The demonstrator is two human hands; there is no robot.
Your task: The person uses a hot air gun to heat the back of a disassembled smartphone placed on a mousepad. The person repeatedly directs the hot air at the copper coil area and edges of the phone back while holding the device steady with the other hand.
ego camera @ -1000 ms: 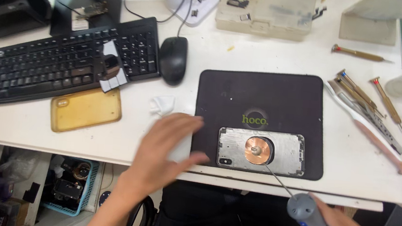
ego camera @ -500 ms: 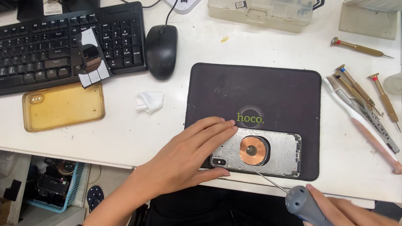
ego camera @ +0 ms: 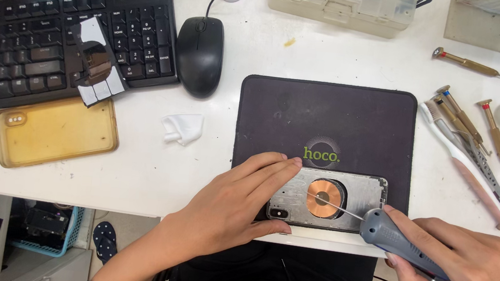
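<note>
An opened phone back housing [ego camera: 360, 195] with a round copper coil [ego camera: 324, 197] lies on a dark mat [ego camera: 330, 123] at the desk's front edge. My left hand [ego camera: 232, 208] rests on the housing's left end, fingers over its top edge and thumb under its lower corner. My right hand [ego camera: 467, 271] grips a grey pen-shaped tool [ego camera: 398, 241] with a thin metal tip that touches the coil.
A black keyboard [ego camera: 35, 43] and black mouse [ego camera: 199, 55] sit at the back left. A yellow phone case [ego camera: 55, 132] and a crumpled white scrap [ego camera: 182, 127] lie left of the mat. Several screwdrivers and tweezers [ego camera: 465, 126] lie to the right; a plastic parts box [ego camera: 340, 7] stands behind.
My left hand slid right from the bare desk onto the housing's left end. My right hand rose and brought the tool's tip onto the coil. The view moved closer.
</note>
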